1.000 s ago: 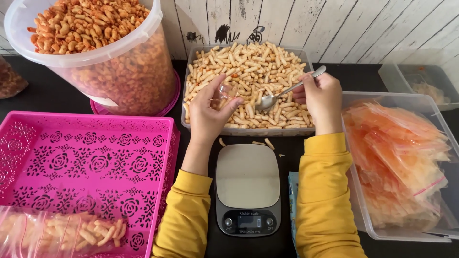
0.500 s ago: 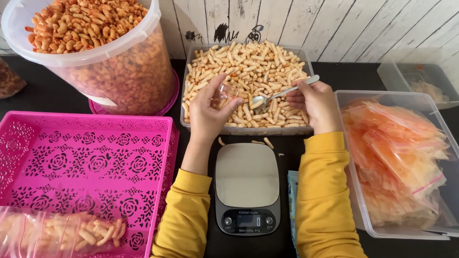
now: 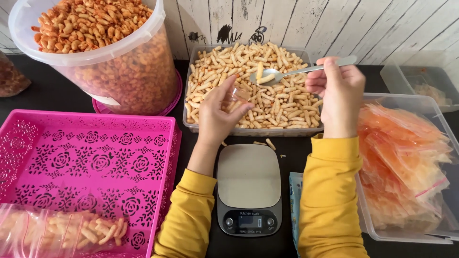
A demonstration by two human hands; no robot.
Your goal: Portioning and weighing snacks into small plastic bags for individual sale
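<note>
The right hand (image 3: 337,93) has its fingers pinched together on the handle of a metal spoon (image 3: 296,72), whose bowl carries a couple of pale snack sticks (image 3: 264,76) above the clear tub (image 3: 191,95) of the same sticks. Just left of that bowl and lower, the left hand (image 3: 217,119) has its fingers clamped on a small clear bag (image 3: 234,95), mouth turned toward the spoon. The sticks lie loosely across the spoon, so a tilt on the way to the narrow bag mouth could likely tip them off; a few strays (image 3: 265,142) already lie on the dark surface (image 3: 71,95) beneath the wrists. Nearer the body sits a bare kitchen scale (image 3: 248,181). Beyond the left hand lie a pink tray (image 3: 91,157) and a bucket of orange snacks (image 3: 95,52); beyond the right, a tub of empty bags (image 3: 406,167).
</note>
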